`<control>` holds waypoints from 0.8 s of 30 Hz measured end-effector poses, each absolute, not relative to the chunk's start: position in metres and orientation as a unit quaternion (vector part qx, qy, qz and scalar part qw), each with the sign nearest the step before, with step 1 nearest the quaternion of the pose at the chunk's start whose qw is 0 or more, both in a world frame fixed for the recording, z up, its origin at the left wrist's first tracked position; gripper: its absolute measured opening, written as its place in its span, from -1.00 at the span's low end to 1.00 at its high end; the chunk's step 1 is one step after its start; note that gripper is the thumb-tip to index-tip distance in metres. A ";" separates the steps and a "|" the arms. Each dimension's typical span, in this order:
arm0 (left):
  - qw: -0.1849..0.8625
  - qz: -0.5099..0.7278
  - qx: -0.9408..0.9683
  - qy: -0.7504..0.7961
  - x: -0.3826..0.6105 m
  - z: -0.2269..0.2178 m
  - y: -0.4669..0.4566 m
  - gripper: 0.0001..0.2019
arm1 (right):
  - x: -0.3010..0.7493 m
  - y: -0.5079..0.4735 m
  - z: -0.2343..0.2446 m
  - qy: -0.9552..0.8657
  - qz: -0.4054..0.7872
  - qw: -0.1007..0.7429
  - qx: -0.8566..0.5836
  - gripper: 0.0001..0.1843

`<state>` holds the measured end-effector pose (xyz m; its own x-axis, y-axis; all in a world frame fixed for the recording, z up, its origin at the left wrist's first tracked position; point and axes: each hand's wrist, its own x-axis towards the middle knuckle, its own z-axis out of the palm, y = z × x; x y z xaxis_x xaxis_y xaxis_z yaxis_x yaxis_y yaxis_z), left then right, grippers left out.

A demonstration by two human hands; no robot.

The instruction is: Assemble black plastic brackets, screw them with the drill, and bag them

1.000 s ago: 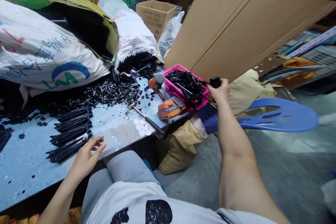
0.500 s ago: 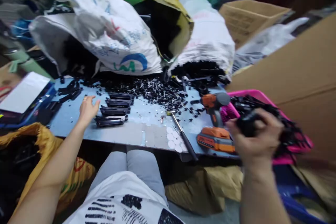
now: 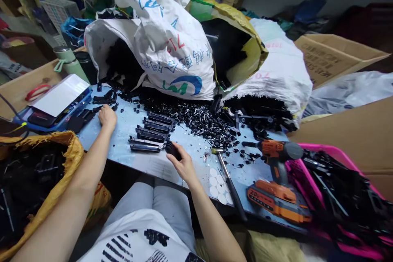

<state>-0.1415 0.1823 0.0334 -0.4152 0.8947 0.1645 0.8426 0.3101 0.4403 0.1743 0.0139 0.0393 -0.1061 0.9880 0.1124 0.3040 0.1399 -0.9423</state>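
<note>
My right hand (image 3: pixel 184 165) is closed round a dark ribbed black part (image 3: pixel 172 150), beside the near end of a row of long black plastic pieces (image 3: pixel 152 132) on the light blue table (image 3: pixel 123 133). My left hand (image 3: pixel 108 118) is at the table's left side, against a small group of black plastic parts (image 3: pixel 106 98). Its fingers are curled, and their tips are hidden behind the hand, so what they grip does not show. Beyond the row spreads a heap of small black pieces with metal pins (image 3: pixel 202 120).
A hammer (image 3: pixel 230 184) and an orange cordless drill (image 3: pixel 278 180) lie at the right, near a pink basket (image 3: pixel 336 151) of black parts. White sacks (image 3: pixel 172 61) line the back. A yellow sack (image 3: pixel 72 151) and a blue tray (image 3: pixel 66 120) are at the left.
My right hand has come left from over the pink basket to the row of pieces, carrying a black part. My left hand has moved away from the row to the loose parts and curled.
</note>
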 end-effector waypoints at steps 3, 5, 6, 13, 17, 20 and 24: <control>0.016 0.312 0.539 0.782 -0.132 0.043 0.157 -0.62 | 0.195 0.008 0.025 -0.550 0.465 0.423 -0.550 -0.46; -0.006 0.323 0.566 0.758 -0.131 0.049 0.145 -0.61 | 0.207 0.002 0.016 -0.517 0.479 0.423 -0.569 -0.45; -0.015 0.313 0.575 0.756 -0.131 0.051 0.142 -0.60 | 0.211 -0.001 0.013 -0.511 0.476 0.425 -0.576 -0.45; 0.055 0.118 0.664 0.737 -0.142 0.024 0.160 -0.62 | 0.211 -0.016 0.006 -0.523 0.468 0.413 -0.580 -0.46; 0.081 0.161 0.634 0.752 -0.133 0.026 0.159 -0.70 | 0.206 -0.018 0.015 -0.486 0.527 0.445 -0.537 -0.40; 0.100 0.256 0.657 0.702 -0.105 0.044 0.127 -0.62 | 0.200 -0.014 0.020 -0.426 0.580 0.465 -0.516 -0.42; 0.264 0.306 0.719 0.565 -0.037 0.061 0.058 -0.67 | 0.183 -0.007 0.022 -0.366 0.632 0.480 -0.486 -0.37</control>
<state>-0.0373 0.0580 0.0606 0.1729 0.9746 0.1422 0.6516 -0.2215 0.7255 0.1833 -0.0072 0.0220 -0.0679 0.9623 -0.2633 -0.2505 -0.2719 -0.9291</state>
